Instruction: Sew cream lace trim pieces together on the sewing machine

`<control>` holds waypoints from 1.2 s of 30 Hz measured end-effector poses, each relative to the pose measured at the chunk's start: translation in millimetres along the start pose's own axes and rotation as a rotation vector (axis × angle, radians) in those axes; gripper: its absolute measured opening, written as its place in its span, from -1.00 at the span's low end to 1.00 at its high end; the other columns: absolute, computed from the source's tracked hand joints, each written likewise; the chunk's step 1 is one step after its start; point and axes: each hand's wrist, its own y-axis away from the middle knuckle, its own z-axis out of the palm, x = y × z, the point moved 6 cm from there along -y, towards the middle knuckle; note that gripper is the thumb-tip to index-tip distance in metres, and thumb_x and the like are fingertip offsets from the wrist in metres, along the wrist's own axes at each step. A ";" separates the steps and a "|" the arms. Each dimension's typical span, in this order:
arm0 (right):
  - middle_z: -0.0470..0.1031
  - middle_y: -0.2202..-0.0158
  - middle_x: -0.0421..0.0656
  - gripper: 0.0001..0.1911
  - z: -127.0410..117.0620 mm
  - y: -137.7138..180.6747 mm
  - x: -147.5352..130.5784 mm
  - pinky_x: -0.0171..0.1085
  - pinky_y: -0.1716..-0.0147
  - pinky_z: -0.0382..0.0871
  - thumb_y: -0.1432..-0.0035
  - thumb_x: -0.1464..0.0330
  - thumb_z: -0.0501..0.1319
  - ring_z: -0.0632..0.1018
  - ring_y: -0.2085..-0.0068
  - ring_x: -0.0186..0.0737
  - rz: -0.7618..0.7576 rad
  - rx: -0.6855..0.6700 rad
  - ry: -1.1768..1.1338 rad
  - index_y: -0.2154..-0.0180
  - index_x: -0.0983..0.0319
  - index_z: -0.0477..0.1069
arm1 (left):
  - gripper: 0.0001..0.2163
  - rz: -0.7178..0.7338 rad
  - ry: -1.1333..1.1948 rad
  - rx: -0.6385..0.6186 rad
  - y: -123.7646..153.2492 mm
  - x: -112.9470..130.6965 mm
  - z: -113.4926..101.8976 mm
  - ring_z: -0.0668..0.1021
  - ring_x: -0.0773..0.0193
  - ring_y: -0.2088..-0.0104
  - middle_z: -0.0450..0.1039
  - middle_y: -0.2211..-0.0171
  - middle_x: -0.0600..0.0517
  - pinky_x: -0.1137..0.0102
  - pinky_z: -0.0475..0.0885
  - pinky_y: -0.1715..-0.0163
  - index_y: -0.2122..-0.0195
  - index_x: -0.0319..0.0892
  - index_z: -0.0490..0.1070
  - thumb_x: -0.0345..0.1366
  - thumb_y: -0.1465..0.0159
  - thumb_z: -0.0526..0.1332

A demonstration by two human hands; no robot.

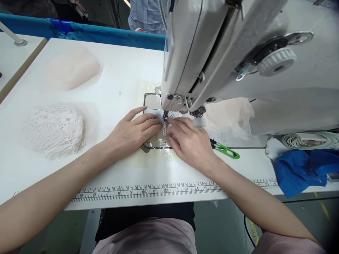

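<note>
A pale pink lap [148,236] is filling the bottom edge, and two bare forearms are reaching forward from it over the counter [119,81]. A small white lace strip [173,115] is lying under the presser foot [166,115] of the sewing machine [238,53], on the metal plate in the middle of the counter. The left hand [132,132] is lying flat and open, its fingers stretched out, pressing the strip's left side just beside the foot. The right hand [189,141] is resting on the strip from the right with its fingertips bunched together; the thumb is hiding underneath, so whether it is pinching the lace cannot be told. Green-handled snips [225,151] are lying just behind the right wrist. A printed measuring tape [148,190] is running along the counter's near edge. Well to the left, a heap of lace pieces [54,128] is sitting near a heap of plain cream pieces [71,68]. A blue cloth [302,169] is bunching at the right. A person in a striped shirt [147,16] is standing beyond the counter.
</note>
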 end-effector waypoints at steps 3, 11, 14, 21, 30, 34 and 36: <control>0.54 -0.04 -0.07 -0.71 3.1 -1.4 8.7 -0.06 0.03 0.38 -0.26 0.28 0.19 0.50 -0.02 -0.01 0.038 -0.024 -0.084 0.04 0.29 0.47 | -0.67 -0.009 -0.026 -0.006 -1.1 1.2 1.2 0.49 0.18 -0.08 0.53 0.02 -0.04 0.12 0.32 -0.21 -0.16 -0.21 0.31 -0.50 -0.41 0.01; 0.60 0.15 -0.03 -0.66 4.0 -2.2 24.3 -0.08 -0.03 0.36 -0.36 0.25 0.07 0.53 0.05 -0.09 0.040 -0.005 -0.244 0.12 0.28 0.55 | -0.73 0.054 -0.011 0.002 -0.1 6.7 0.8 0.49 0.12 -0.10 0.50 -0.07 0.00 0.15 0.39 -0.15 -0.08 -0.22 0.40 -0.48 -0.39 0.08; 0.59 0.12 -0.02 -0.65 6.3 -2.1 21.9 -0.06 -0.04 0.35 -0.37 0.33 0.02 0.51 0.03 -0.08 0.009 0.010 -0.186 0.06 0.29 0.53 | -0.72 0.032 0.010 -0.025 -1.1 6.7 2.3 0.49 0.15 -0.10 0.49 -0.08 -0.01 0.17 0.37 -0.18 -0.09 -0.24 0.39 -0.49 -0.40 0.06; 0.57 0.02 -0.03 -0.68 7.3 -2.5 19.8 -0.03 -0.02 0.32 -0.33 0.35 0.05 0.46 -0.05 0.00 0.002 0.027 -0.017 0.02 0.28 0.49 | -0.72 0.042 -0.038 0.007 -3.0 11.1 -0.8 0.52 0.07 -0.06 0.52 -0.04 -0.01 0.16 0.47 -0.04 -0.06 -0.21 0.45 -0.50 -0.35 0.12; 0.58 0.05 -0.03 -0.67 6.2 -4.4 18.6 0.03 -0.06 0.33 -0.34 0.34 0.03 0.48 -0.01 0.00 -0.001 0.040 0.018 -0.03 0.26 0.45 | -0.69 0.073 -0.151 -0.036 -2.4 22.9 -4.1 0.47 0.10 -0.14 0.51 -0.06 -0.08 0.18 0.41 -0.07 -0.10 -0.27 0.39 -0.52 -0.35 0.09; 0.59 0.07 -0.05 -0.67 6.3 -4.0 19.3 0.05 -0.09 0.31 -0.33 0.35 0.04 0.49 0.00 -0.01 0.006 0.048 0.020 -0.04 0.24 0.44 | -0.69 0.084 -0.225 -0.060 -3.0 24.3 -3.4 0.45 0.14 -0.16 0.51 -0.05 -0.05 0.17 0.40 -0.09 -0.10 -0.22 0.37 -0.49 -0.36 0.06; 0.59 0.07 -0.04 -0.67 6.1 -3.7 19.4 0.04 -0.10 0.31 -0.33 0.35 0.04 0.49 0.00 -0.01 0.004 0.051 0.015 -0.03 0.26 0.45 | -0.68 0.081 -0.217 -0.054 -3.3 24.7 -3.9 0.46 0.13 -0.15 0.53 -0.03 -0.09 0.17 0.41 -0.08 -0.11 -0.24 0.35 -0.49 -0.36 0.06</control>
